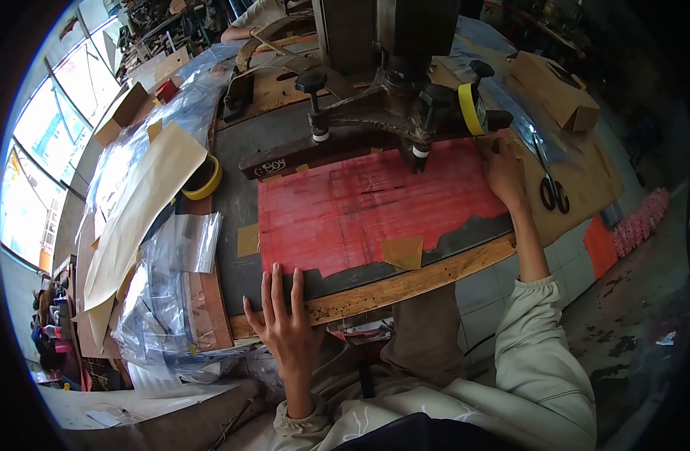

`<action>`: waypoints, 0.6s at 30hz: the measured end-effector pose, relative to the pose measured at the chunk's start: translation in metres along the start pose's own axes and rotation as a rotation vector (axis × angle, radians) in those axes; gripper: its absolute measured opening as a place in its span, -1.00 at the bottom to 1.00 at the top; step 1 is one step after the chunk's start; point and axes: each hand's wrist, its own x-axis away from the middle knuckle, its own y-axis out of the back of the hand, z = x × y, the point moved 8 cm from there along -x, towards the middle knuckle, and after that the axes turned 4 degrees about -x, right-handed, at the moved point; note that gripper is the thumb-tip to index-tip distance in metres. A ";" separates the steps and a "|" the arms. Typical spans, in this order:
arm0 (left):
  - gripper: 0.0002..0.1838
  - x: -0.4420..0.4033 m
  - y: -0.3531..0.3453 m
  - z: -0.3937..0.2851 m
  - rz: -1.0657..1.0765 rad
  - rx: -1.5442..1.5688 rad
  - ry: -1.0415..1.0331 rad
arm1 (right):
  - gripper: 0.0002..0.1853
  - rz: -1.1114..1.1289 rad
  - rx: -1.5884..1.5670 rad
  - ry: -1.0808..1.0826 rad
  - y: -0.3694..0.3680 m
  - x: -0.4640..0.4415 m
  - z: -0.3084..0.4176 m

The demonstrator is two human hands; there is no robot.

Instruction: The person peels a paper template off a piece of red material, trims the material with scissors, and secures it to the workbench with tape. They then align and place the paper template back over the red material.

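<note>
A red sheet (352, 203) with dark streaks lies on the dark work surface (236, 210), its upper edge along a dark metal bar (277, 164) below the machine's bracket (382, 113). My left hand (285, 316) rests with spread fingers at the sheet's lower left corner and the board's wooden edge, holding nothing. At the sheet's upper right corner is my right hand (504, 173), its fingers bent near the end of the bar; what they hold, if anything, is hidden. Brown tape pieces (403, 253) sit on the sheet's lower edge and beside its left edge.
Black-handled scissors (554, 194) lie right of my right hand. A yellow tape roll (472, 110) hangs at the bracket; another roll (203, 179) lies left. Clear plastic (161, 301) and a cream sheet (138, 218) cover the left side. A cardboard box (555, 90) stands back right. Another person's arm (243, 31) shows behind.
</note>
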 end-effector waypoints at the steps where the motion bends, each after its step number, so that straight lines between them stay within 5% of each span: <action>1: -0.24 0.000 0.000 0.000 -0.002 0.002 0.001 | -0.54 -0.011 0.005 0.001 0.001 0.000 0.001; 18: -0.17 0.002 -0.001 0.000 -0.006 -0.052 -0.022 | -0.62 -0.086 -0.223 0.020 0.015 0.016 0.010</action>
